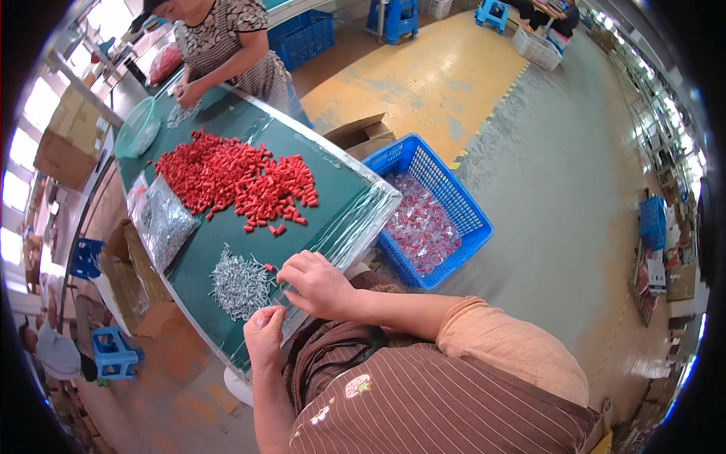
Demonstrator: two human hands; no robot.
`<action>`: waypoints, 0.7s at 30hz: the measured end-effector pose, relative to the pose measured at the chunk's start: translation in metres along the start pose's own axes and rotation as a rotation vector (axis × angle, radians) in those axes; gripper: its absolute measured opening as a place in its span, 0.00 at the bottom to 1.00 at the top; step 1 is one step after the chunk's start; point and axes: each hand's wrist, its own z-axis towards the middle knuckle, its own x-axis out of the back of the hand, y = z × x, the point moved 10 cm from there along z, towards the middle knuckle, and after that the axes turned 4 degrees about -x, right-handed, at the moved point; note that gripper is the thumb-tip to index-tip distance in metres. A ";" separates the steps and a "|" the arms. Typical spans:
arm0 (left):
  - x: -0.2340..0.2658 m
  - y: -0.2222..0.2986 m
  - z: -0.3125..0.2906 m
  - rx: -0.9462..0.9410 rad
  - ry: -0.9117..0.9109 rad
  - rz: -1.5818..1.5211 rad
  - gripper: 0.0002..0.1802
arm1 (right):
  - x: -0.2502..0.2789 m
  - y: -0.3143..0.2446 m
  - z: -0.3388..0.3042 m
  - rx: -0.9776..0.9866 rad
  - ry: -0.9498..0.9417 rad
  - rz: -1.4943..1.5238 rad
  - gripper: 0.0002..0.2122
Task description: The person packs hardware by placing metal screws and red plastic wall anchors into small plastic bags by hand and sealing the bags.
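Observation:
A heap of small silver screws (240,284) lies on the green tabletop (198,261) just beyond my hands. My left hand (265,333) is closed in a pinch at the table's near edge; whatever is between its fingertips is too small to make out. Close by on the right, my right hand (316,286) has its fingers bent down and together, their tips hidden or too small to read. A single red plastic plug (269,268) lies beside the screws, near my right fingertips. Farther up the table spreads a large pile of red plastic plugs (227,174).
A clear bag of screws (162,221) sits at the table's left edge, with a pale green basket (139,129) behind. Right of the table stands a blue crate (473,216) of small clear bags with red contents. A co-worker (227,45) handles pieces at the far end.

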 end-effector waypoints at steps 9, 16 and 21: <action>-0.033 0.064 -0.019 -0.581 0.049 0.569 0.03 | -0.018 0.029 -0.021 -0.211 -0.186 0.133 0.10; -0.052 0.068 -0.026 -0.668 0.027 0.667 0.04 | -0.019 0.044 -0.030 -0.293 -0.274 0.172 0.10; -0.042 0.033 -0.011 -0.451 -0.036 0.499 0.03 | -0.018 0.048 -0.036 -0.318 -0.266 0.209 0.09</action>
